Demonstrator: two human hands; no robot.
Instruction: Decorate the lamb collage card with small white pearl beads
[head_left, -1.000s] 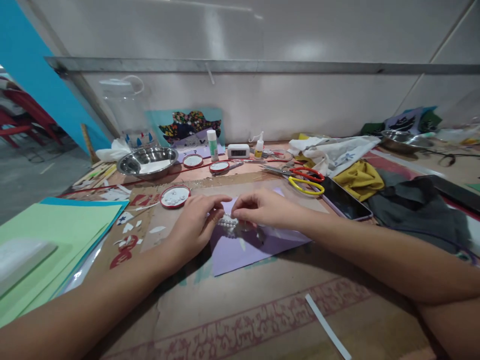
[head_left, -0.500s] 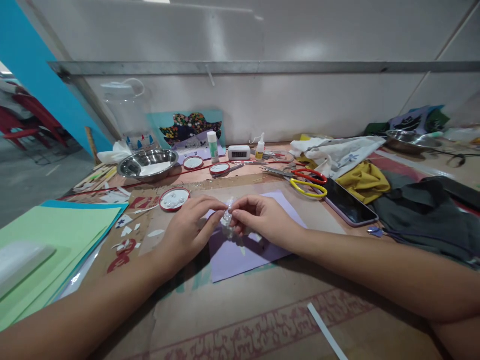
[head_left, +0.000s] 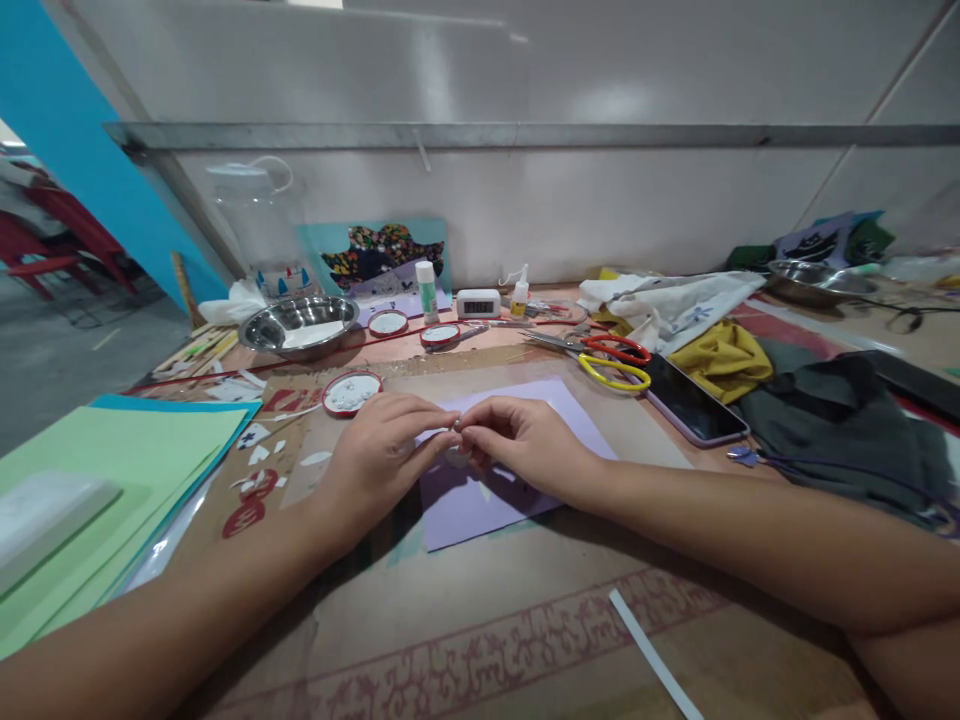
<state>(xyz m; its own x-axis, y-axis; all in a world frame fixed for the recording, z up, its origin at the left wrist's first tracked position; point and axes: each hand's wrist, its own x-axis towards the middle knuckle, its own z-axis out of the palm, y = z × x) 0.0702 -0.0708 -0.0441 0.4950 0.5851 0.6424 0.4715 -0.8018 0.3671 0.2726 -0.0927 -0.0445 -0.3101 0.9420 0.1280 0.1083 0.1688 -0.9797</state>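
Observation:
My left hand (head_left: 390, 445) and my right hand (head_left: 525, 438) meet fingertip to fingertip over a sheet of purple paper (head_left: 480, 518). Both pinch a small string of pearly beads (head_left: 455, 457), most of which is hidden by the fingers. Only a whitish bit of it shows below the fingertips. Just beyond my left hand lies a red-rimmed lid (head_left: 351, 393) holding small white pieces. White paper scraps (head_left: 259, 455) are scattered on the cardboard left of that hand.
Scissors (head_left: 613, 372) with red and yellow handles lie beside a phone (head_left: 694, 400). A steel bowl (head_left: 298, 328), glue stick (head_left: 426, 290), small clock (head_left: 478, 303) and glue bottle (head_left: 520, 295) stand along the back. Green sheets (head_left: 135, 460) are at left, a white strip (head_left: 652, 650) in front.
The string of beads turned from lying crosswise to upright between the fingers, and now is mostly covered. My fingertips have come closer together, the right hand shifting slightly.

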